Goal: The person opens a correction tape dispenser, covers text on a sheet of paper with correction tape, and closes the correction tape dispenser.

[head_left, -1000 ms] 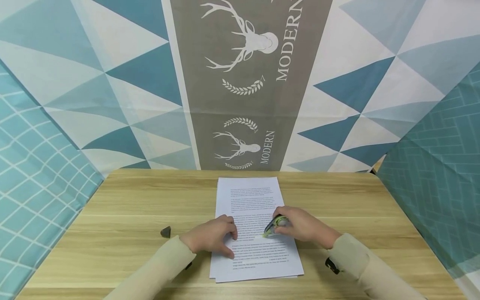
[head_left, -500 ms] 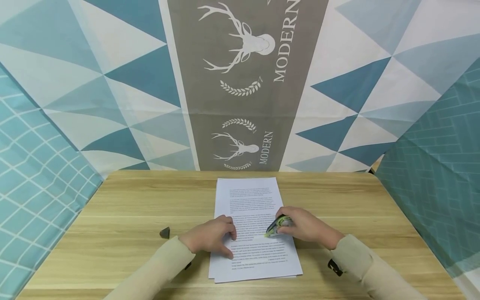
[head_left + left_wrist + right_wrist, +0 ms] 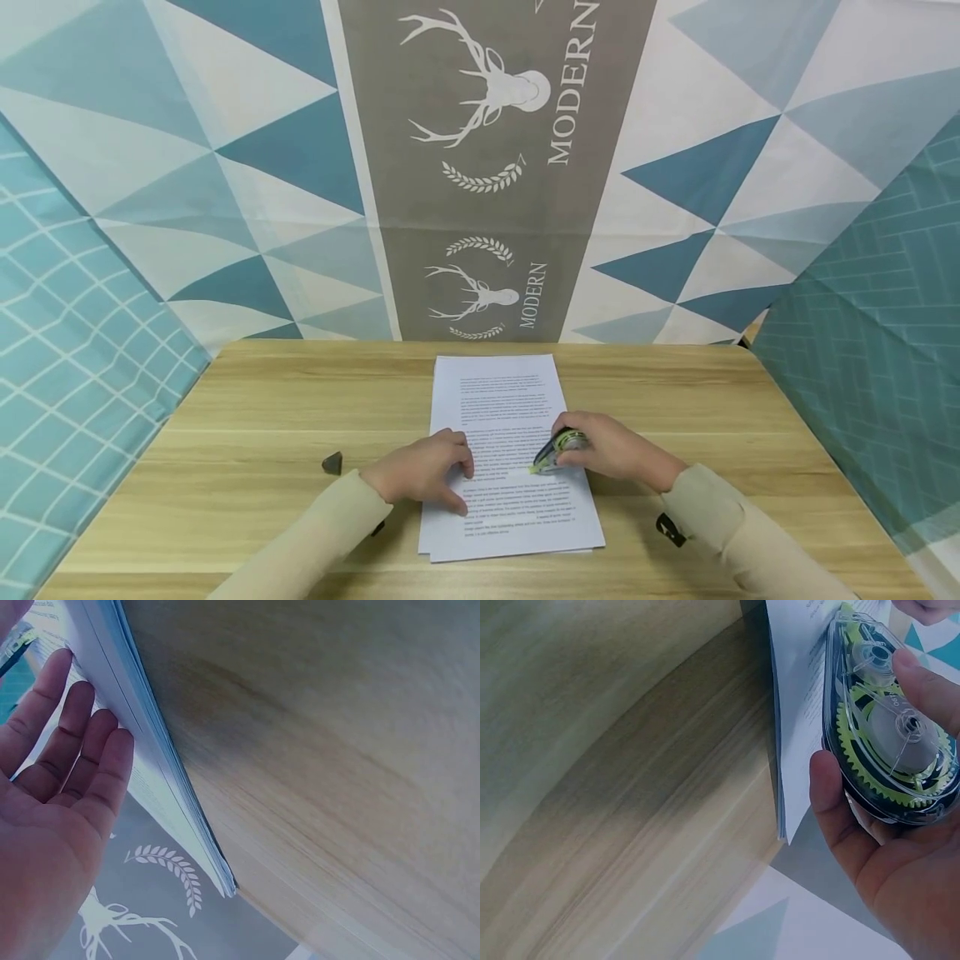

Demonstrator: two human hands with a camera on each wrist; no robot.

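A stack of printed paper sheets (image 3: 495, 537) lies on the wooden table, its edges slightly out of line. My left hand (image 3: 426, 468) rests on the stack's left side, thumb and fingers apart and loosely bent, with nothing held; the left wrist view shows its fingers (image 3: 97, 761) against the page. My right hand (image 3: 611, 450) grips a correction tape dispenser (image 3: 551, 452) between thumb and fingers. Through the dispenser's clear casing (image 3: 900, 742) the right wrist view shows yellow-green gears. Its yellow-green tip touches or nearly touches the text, beside a white gap in one line.
A small dark wedge-shaped piece (image 3: 332, 463) lies on the table (image 3: 247, 500), left of the stack. Behind the table hangs a patterned cloth (image 3: 480, 208). Blue-green tiled cloths stand at the left (image 3: 75, 317) and right (image 3: 870, 333).
My right hand has slid slightly to the right across the page with the correction tape dispenser. My left hand has stayed in place on the sheets.
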